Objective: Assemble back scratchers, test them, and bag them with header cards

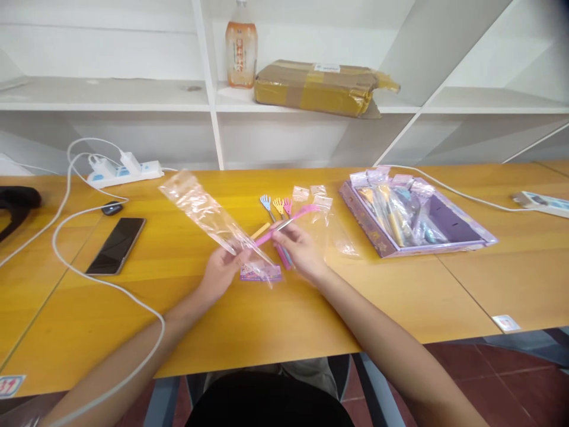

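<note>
My left hand (224, 267) is closed on a long clear plastic bag (195, 204), which slants up to the left. In my right hand (300, 249) is a pink back scratcher (288, 223), its claw end pointing up to the right and its handle end near the bag's opening. Behind the hands lie blue, yellow and pink back scratchers (278, 205), partly hidden by my right hand. A purple printed card (271, 273) lies under the bag's lower end. Other clear bags (331, 231) lie flat right of my right hand.
A purple display box (482, 237) at the right holds several bagged back scratchers (395, 216). To the left are a phone (116, 246), a small black object (112, 207), a power strip (151, 171) and a looping white cable (120, 289). A taped carton (311, 89) and bottle (241, 53) stand on the shelf.
</note>
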### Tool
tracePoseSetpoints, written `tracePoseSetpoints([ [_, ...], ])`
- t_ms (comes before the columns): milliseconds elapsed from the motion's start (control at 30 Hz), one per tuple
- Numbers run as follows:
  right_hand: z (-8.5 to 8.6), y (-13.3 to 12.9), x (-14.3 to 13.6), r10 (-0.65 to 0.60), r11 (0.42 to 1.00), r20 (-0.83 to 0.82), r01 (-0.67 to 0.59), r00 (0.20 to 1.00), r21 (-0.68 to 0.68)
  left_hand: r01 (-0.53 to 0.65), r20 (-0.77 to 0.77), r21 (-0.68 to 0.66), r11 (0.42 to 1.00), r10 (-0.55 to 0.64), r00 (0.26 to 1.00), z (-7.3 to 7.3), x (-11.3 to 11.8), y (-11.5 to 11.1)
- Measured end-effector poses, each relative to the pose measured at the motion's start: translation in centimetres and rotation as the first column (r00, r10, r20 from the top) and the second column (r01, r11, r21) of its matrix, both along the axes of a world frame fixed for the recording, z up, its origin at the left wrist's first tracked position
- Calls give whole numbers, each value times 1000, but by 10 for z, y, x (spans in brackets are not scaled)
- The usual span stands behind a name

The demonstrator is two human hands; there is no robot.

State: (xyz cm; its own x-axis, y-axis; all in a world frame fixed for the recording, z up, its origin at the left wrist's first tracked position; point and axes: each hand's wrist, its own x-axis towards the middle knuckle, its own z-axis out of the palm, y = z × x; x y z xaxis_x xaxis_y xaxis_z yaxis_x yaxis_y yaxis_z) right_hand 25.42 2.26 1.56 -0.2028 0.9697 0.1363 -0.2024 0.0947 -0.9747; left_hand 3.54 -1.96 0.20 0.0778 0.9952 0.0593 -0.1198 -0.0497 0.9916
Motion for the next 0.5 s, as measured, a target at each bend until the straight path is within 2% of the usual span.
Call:
tracePoseSetpoints([
  [67,5,6,9,-98,995,-85,97,992,-11,-131,146,10,991,129,981,3,-4,9],
  [133,9,10,15,-133,991,-158,136,978,6,-210,272,7,978,200,941,7,-8,17],
  [200,12,10,18,-123,991,-193,131,973,32,-267,334,-11,964,255,908,11,-12,23],
  [267,12,6,18,-64,997,-159,71,985,37,-301,342,-36,953,295,892,13,-14,26],
  [333,10,0,16,57,997,-20,-56,998,50,-314,337,-63,947,317,887,15,-16,27],
  [400,8,-6,14,171,972,205,-200,964,127,-319,342,-82,944,327,881,16,-18,28],
  [433,8,-8,13,189,948,323,-258,927,186,-328,351,-84,941,336,874,16,-19,28],
  [500,8,-10,12,138,889,508,-332,850,314,-352,373,-76,933,354,858,16,-21,28],
])
